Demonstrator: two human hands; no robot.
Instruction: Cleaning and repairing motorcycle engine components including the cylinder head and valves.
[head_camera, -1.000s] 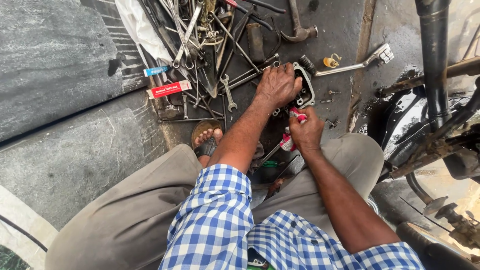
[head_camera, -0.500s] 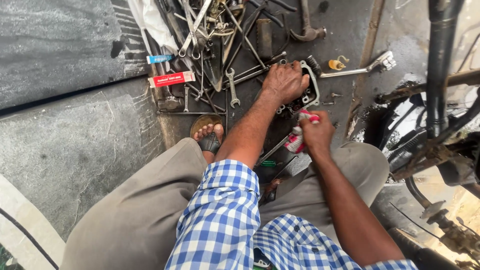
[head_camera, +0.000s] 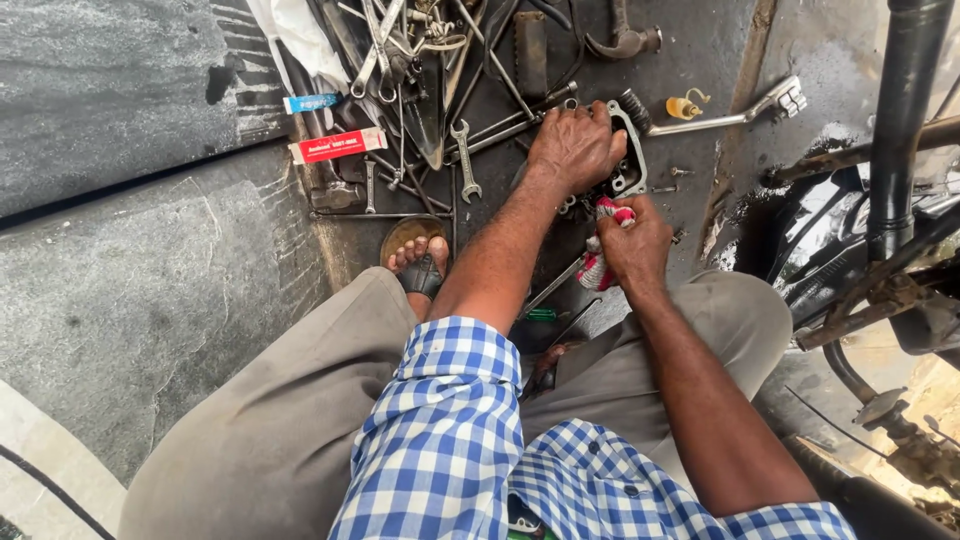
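I squat over a dark, oily floor. My left hand (head_camera: 575, 148) presses down on a grey metal engine part (head_camera: 630, 160) with round openings, fingers wrapped over its top edge. My right hand (head_camera: 635, 245) sits just below it, closed around a tool with a red and white striped handle (head_camera: 600, 262); the tool's tip is hidden under my hands. My sandalled foot (head_camera: 418, 262) rests to the left of my forearm.
A heap of spanners and other tools (head_camera: 440, 90) lies at the top. A red and white tube box (head_camera: 338, 146) and a blue one (head_camera: 312, 102) lie left. A lever (head_camera: 735, 115), a hammer (head_camera: 625, 35), and a motorcycle frame (head_camera: 890, 200) stand right.
The view has shifted slightly, so the hands sit lower in the picture. Both hands stay on the engine part and the tool, with only small movement.
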